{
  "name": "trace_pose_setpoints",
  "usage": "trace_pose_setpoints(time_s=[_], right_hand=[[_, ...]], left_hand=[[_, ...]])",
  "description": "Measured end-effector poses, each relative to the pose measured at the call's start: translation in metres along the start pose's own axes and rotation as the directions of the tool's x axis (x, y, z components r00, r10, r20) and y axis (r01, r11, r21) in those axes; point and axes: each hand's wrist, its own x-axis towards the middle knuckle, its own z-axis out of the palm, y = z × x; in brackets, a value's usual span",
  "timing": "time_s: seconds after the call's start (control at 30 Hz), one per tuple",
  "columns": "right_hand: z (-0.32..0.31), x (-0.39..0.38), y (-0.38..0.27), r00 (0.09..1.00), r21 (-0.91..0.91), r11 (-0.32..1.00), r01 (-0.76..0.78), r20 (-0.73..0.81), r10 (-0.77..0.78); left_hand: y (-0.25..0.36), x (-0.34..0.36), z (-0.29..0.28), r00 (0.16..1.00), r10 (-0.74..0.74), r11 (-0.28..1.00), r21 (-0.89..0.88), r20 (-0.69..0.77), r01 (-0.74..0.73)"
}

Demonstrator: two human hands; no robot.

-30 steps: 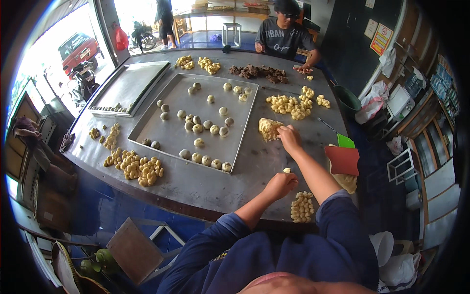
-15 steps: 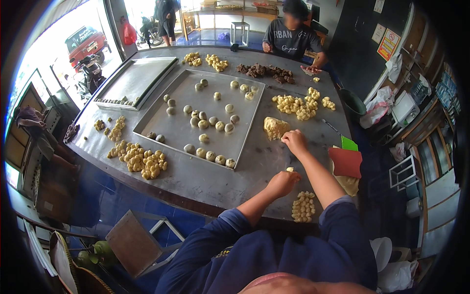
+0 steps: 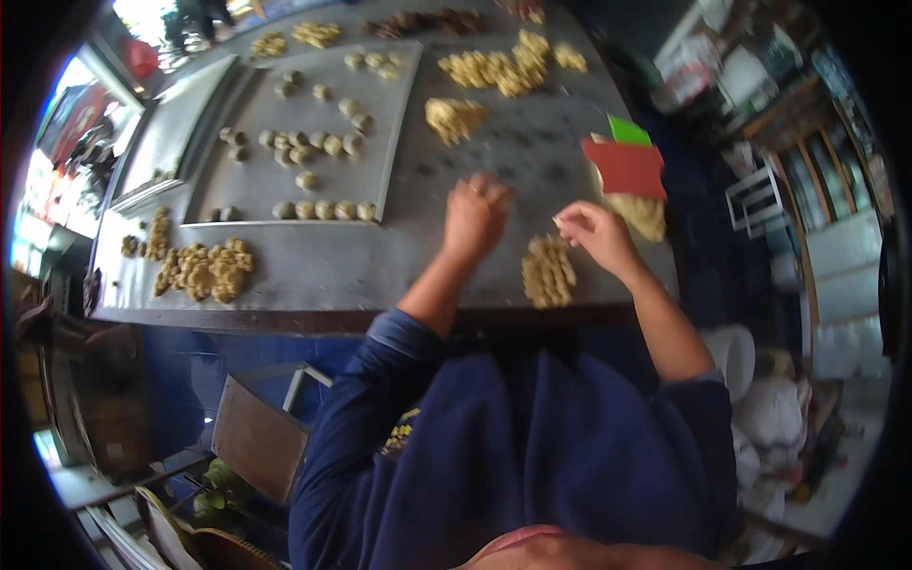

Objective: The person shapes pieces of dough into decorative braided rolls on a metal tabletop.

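My right hand [image 3: 598,236] is closed in a pinch on a small pale piece of dough [image 3: 558,221]. It hangs just above and to the right of a cluster of small dough pieces [image 3: 548,273] near the table's front edge. To its left my left hand [image 3: 475,220] is raised over the bare metal tabletop, its fingers curled and smeared by motion, so what they hold, if anything, does not show. Beyond the left hand lies a larger lump of dough [image 3: 454,119]. Right of my hands, a red scraper sheet [image 3: 625,169] rests on a flat slab of dough [image 3: 638,215].
A large metal tray [image 3: 256,180] with round filled balls covers the table's middle left. Dough piles [image 3: 204,271] lie near the left front edge, another heap [image 3: 499,68] toward the back. Behind the red sheet sits a green scraper [image 3: 629,131]. A stool [image 3: 258,437] stands below the table.
The view has tilted downward. My right hand has left the large dough lump and come near the cluster with a small piece in its fingers. My left hand has moved away from the cluster.
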Motion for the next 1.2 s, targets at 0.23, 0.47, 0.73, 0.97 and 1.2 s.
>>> trace_pose_setpoints(time_s=[0.23,0.47,0.73,0.97,1.2], right_hand=[[0.019,-0.08,-0.007,0.997,-0.231,0.971,-0.067,-0.048,0.057],[0.06,-0.093,0.007,0.974,-0.394,0.9,0.188,-0.045,-0.223],[0.053,-0.097,-0.007,0.989,-0.368,0.93,0.012,-0.132,-0.065],[0.051,-0.091,-0.008,0.966,-0.427,0.895,0.127,-0.151,-0.21],[0.06,-0.085,0.003,0.986,-0.417,0.906,0.078,-0.104,-0.132]], left_hand=[[0.031,-0.013,-0.023,0.844,-0.011,0.927,-0.311,0.536,0.209],[0.045,-0.02,-0.028,0.756,-0.025,0.939,-0.245,0.654,0.242],[0.052,-0.021,-0.031,0.718,-0.026,0.898,-0.3,0.695,0.323],[0.039,-0.026,-0.034,0.826,-0.154,0.803,-0.418,0.542,0.424],[0.048,-0.018,-0.051,0.74,-0.246,0.577,-0.519,0.626,0.63]])
